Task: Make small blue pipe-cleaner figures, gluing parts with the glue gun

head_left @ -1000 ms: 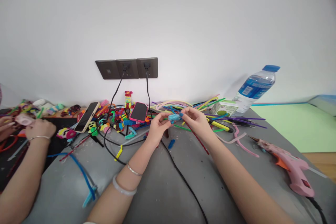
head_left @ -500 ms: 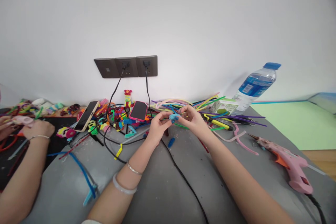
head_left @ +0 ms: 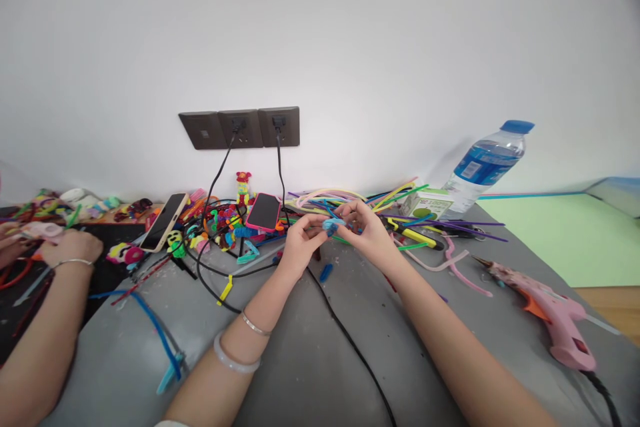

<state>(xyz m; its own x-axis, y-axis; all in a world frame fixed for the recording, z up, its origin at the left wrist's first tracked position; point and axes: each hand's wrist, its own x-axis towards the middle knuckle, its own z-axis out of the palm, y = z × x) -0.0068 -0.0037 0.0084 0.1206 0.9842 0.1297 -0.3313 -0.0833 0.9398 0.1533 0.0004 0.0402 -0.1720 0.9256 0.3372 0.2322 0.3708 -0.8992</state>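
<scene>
Between my two hands is a small blue pipe-cleaner piece (head_left: 332, 225), light blue with a darker blue part, held above the grey table (head_left: 310, 347). My left hand (head_left: 304, 243) pinches it from the left with thumb and fingers. From the right, my right hand (head_left: 366, 230) has its fingers closed around the other side. A short dark blue pipe-cleaner bit (head_left: 326, 272) lies on the table just below them. Behind my fingers spreads a heap of coloured pipe cleaners (head_left: 325, 196).
A pink glue gun (head_left: 555, 320) rests at right, near a tilted water bottle (head_left: 483, 167) and a yellow cutter (head_left: 417, 235). Two phones (head_left: 264, 212) and a toy bear (head_left: 243, 188) sit behind. Black cords (head_left: 345, 330) cross the table. Another person's hands (head_left: 70, 250) work at left.
My hands stay in nearly the same place on the blue piece; my right fingers have shifted slightly and the piece has turned a little.
</scene>
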